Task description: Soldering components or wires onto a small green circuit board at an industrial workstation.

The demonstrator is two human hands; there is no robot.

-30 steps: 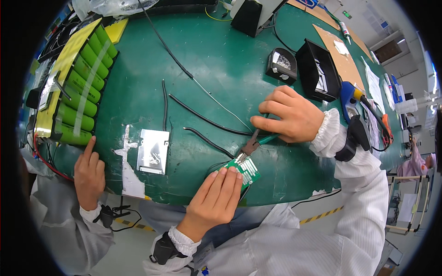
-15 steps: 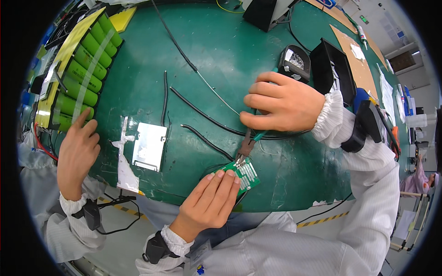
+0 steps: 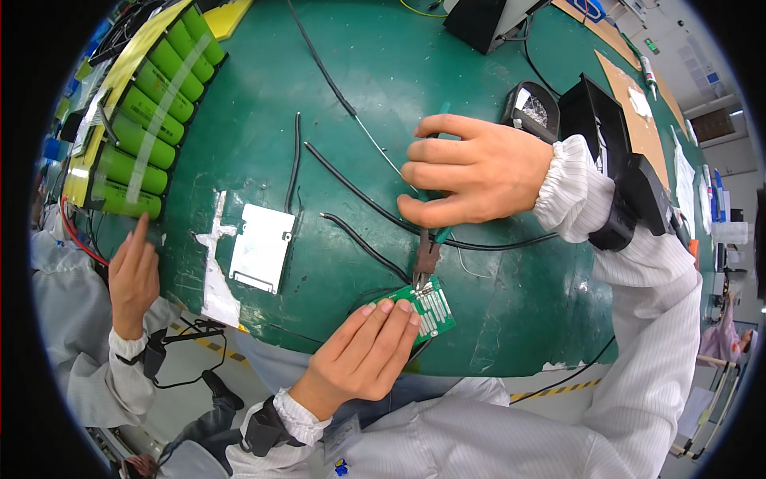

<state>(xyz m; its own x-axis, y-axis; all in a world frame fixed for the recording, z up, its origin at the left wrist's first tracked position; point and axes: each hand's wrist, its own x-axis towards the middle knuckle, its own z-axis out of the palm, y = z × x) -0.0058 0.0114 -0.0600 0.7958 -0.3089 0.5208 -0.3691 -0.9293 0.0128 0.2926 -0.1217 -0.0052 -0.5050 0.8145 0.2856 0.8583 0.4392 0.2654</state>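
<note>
Near the front edge of the table, my left hand (image 3: 363, 350) holds a small green circuit board (image 3: 435, 310) with silvery pads. Its fingers lie together across the board's left part; the thumb is hidden. My right hand (image 3: 479, 170) is closed round green-handled pliers (image 3: 428, 257), whose brownish jaws point down and touch the board's far edge. Black wires lead to the board, among them a short cable (image 3: 363, 247) with a bare end. Beyond it a longer black cable (image 3: 351, 194) runs under the pliers. A thin solder-like wire (image 3: 373, 144) reaches toward my right hand.
A white metal plate (image 3: 262, 247) lies left of the board. At the far left stands a pack of green battery cells (image 3: 144, 128), with a co-worker's pointing hand (image 3: 134, 283) beside it. A black tip-cleaner pot (image 3: 531, 110) and a black box (image 3: 594, 120) stand right.
The co-worker's hand has drawn back from the battery pack toward the table's front edge. My right hand has shifted slightly left with the pliers; my left hand stays on the board.
</note>
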